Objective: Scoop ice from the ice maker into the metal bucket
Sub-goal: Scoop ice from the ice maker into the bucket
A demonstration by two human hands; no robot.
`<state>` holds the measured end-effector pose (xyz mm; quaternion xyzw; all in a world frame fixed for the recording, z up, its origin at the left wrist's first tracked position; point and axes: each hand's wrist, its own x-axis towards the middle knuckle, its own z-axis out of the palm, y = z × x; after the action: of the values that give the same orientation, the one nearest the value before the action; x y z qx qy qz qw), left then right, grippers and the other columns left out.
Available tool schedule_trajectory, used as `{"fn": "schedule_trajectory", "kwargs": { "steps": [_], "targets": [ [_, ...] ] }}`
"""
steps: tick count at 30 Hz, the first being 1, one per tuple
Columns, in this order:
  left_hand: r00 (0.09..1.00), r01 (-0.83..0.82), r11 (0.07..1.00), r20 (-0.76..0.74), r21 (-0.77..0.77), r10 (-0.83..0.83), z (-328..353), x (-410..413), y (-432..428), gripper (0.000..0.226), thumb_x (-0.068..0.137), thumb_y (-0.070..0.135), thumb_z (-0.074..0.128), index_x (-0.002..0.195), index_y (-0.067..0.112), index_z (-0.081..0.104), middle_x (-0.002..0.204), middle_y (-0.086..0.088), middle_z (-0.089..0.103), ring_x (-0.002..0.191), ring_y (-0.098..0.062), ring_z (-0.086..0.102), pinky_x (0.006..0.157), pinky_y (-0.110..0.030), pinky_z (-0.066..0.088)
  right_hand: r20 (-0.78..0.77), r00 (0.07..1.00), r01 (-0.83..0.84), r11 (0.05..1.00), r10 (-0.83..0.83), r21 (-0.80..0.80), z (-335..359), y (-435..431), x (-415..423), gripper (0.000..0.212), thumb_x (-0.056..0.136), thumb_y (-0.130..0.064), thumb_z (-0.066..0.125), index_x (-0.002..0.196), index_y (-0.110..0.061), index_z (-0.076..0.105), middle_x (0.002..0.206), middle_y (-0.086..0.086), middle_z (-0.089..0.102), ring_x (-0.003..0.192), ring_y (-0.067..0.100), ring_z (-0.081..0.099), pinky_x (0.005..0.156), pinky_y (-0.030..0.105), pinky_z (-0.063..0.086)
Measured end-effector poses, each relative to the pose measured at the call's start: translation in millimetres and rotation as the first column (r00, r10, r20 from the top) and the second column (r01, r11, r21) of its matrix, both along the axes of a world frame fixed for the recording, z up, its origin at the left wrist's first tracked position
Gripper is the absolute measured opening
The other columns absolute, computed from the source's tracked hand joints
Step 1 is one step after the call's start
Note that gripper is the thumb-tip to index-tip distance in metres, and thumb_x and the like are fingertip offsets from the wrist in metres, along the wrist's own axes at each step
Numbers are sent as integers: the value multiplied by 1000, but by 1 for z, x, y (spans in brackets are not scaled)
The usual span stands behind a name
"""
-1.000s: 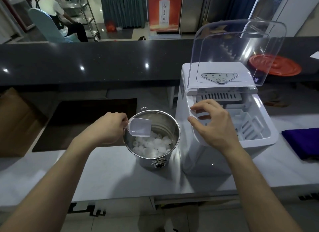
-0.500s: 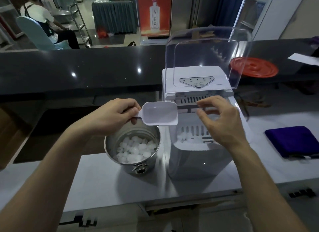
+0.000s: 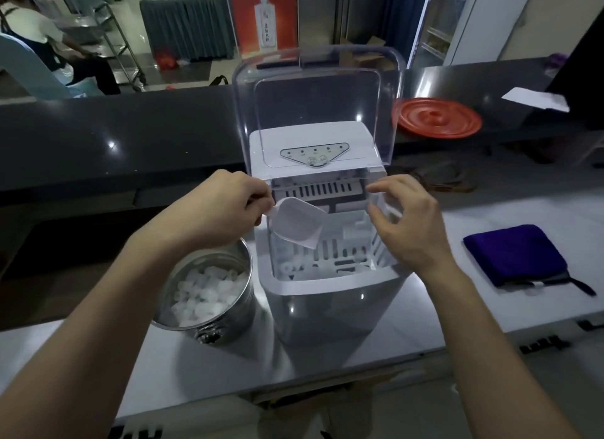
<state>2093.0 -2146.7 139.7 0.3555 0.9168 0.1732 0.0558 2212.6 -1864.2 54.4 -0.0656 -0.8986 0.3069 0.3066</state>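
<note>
Few ice pieces (image 3: 295, 264) lie low at left inside ice maker (image 3: 327, 288), clear lid (image 3: 317, 105) raised. Your left hand (image 3: 222, 210) pinches scoop (image 3: 299, 224) by handle, bowl tipped down into opening above ice pieces. Your right hand (image 3: 408, 223) at maker's right rim, fingers loosely curled, holding nothing; contact unclear. Bucket (image 3: 230, 321) just left of maker, cubes (image 3: 206, 291) heaped inside. Blue cloth (image 3: 513, 255) lies well right.
</note>
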Motion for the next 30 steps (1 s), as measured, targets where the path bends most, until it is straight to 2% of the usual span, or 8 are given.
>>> {"fn": "schedule_trajectory", "kwargs": {
  "steps": [2, 4, 10, 15, 19, 23, 27, 30],
  "targets": [
    [1000, -7, 1000, -6, -7, 7, -4, -1, 4, 24, 107, 32, 63, 90, 24, 77, 75, 8, 74, 72, -12, 71, 72, -40, 60, 19, 1000, -2, 999, 2, 33, -8, 1, -1, 25, 94, -6, 74, 118, -12, 75, 122, 0, 66, 114, 17, 63, 104, 41, 57],
    [999, -9, 999, -36, -34, 8, -8, -2, 7, 22, 105, 34, 64, 90, 25, 79, 78, 6, 75, 75, -17, 72, 74, -46, 62, 22, 1000, 3, 1000, -4, 20, -13, 4, -2, 25, 95, -3, 71, 118, -12, 75, 125, 2, 67, 120, 18, 62, 107, 42, 55],
    [991, 30, 988, -127, -150, -50, -5, 3, 25, 19, 102, 40, 69, 98, 26, 81, 92, 10, 76, 86, -12, 68, 82, -40, 61, 39, 999, 19, 999, -18, -30, -16, 2, -4, 28, 94, 0, 70, 117, -15, 76, 127, 1, 68, 126, 8, 53, 113, 33, 47],
    [983, 68, 969, -149, -237, -105, -7, 7, 41, 20, 96, 44, 76, 93, 24, 76, 90, 5, 72, 82, -15, 65, 79, -40, 60, 34, 999, 19, 999, -17, -50, -15, 2, -3, 26, 95, -1, 69, 115, -15, 77, 127, 0, 69, 127, 7, 52, 112, 30, 45],
    [984, 51, 971, -152, -233, -88, -8, 8, 47, 23, 97, 46, 74, 87, 25, 72, 86, 4, 69, 79, -20, 65, 75, -40, 60, 38, 999, 16, 999, -15, -43, -15, 1, -3, 24, 95, -1, 69, 113, -15, 77, 126, 1, 70, 129, 8, 52, 112, 28, 43],
    [991, 35, 974, -118, -225, -63, -9, 9, 51, 23, 101, 42, 68, 81, 33, 63, 85, 5, 65, 81, -22, 64, 74, -38, 56, 40, 999, 23, 999, -21, -43, -16, 0, -2, 23, 95, -1, 70, 112, -15, 77, 126, 0, 69, 130, 6, 50, 111, 29, 44],
    [990, 32, 955, -123, -296, -71, -21, 11, 57, 23, 108, 38, 54, 99, 28, 72, 92, 4, 66, 86, -22, 58, 72, -36, 47, 40, 999, 24, 999, -22, -47, -15, -1, -2, 24, 95, 0, 69, 110, -15, 77, 125, -2, 68, 130, 6, 50, 111, 30, 45],
    [992, 26, 947, -106, -320, -64, -25, 13, 61, 29, 110, 38, 49, 99, 25, 72, 92, 3, 67, 88, -24, 58, 72, -36, 45, 44, 999, 25, 999, -23, -37, -15, -1, -2, 25, 94, 2, 68, 109, -15, 78, 121, -11, 62, 130, 5, 50, 111, 30, 45]
  ]
}}
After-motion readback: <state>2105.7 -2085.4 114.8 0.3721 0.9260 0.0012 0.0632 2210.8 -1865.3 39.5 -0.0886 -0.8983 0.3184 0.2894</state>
